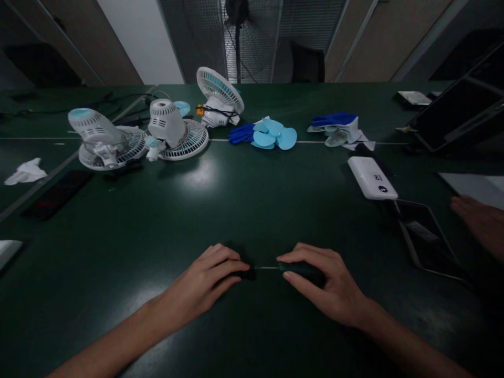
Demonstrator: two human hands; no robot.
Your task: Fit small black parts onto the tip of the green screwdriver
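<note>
Low over the green table, my right hand [331,281] is closed around the dark handle of a screwdriver [301,271]. Its thin metal shaft points left, toward a small black part [249,273] in the fingers of my left hand [212,275]. The left fingers are pinched on that part, and most of it is hidden under them. Whether the shaft's tip sits inside the part or only touches it, I cannot tell. Both hands rest close to the table surface, a short gap apart.
Several white fans, one a tilted fan [220,97], stand at the back left. Farther right lie a light-blue fan blade [273,134], blue-and-white gloves [336,126], a white power bank [372,178] and a phone [427,236]. Another person's hand [480,220] is at the right edge.
</note>
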